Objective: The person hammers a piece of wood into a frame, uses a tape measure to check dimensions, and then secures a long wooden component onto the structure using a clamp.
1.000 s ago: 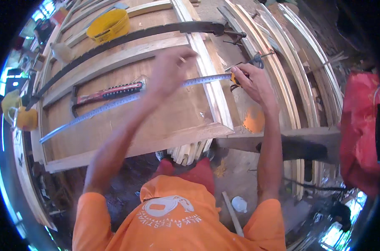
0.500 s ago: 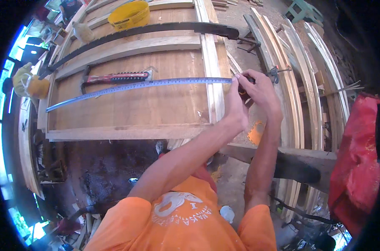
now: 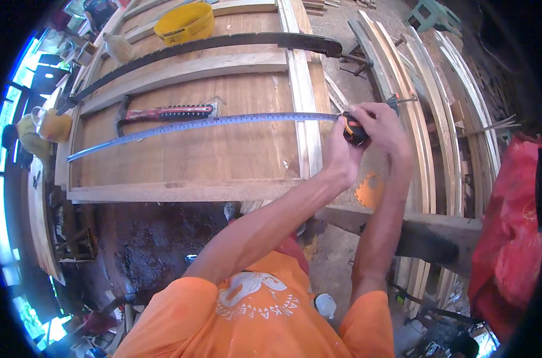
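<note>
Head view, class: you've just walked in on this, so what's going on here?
A person in an orange shirt holds a black-and-orange tape measure between the left hand and right hand, past the right edge of a framed wooden panel. Its blade is drawn out leftward across the panel, the far end lying near the panel's left edge. A hammer lies on the panel just beyond the blade, with a yellow tub farther back.
</note>
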Demonstrator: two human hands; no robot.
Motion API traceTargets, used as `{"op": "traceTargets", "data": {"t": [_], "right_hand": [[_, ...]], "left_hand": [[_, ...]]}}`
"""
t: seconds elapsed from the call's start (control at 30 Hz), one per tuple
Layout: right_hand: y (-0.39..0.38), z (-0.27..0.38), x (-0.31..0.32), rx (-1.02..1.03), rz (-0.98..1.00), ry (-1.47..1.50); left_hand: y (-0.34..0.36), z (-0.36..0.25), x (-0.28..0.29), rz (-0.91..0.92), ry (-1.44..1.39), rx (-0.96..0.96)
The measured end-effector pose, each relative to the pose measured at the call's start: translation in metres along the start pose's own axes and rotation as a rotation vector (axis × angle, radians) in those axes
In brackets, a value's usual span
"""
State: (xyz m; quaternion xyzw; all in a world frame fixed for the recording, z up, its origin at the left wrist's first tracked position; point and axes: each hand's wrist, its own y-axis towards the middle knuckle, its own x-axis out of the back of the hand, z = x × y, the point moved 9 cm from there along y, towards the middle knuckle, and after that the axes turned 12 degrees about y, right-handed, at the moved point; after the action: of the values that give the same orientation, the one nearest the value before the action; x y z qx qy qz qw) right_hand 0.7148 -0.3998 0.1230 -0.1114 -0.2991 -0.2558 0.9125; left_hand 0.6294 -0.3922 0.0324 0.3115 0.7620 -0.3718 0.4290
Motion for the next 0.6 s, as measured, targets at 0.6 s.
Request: {"op": "traceTargets", "data": {"t": [0.6], "right_hand": [[-0.058, -0.025, 0.099, 0.011, -0.777, 0.321]], "left_hand": [[0.009, -0.001, 0.009, -0.057, 0.078, 0.186]]}}
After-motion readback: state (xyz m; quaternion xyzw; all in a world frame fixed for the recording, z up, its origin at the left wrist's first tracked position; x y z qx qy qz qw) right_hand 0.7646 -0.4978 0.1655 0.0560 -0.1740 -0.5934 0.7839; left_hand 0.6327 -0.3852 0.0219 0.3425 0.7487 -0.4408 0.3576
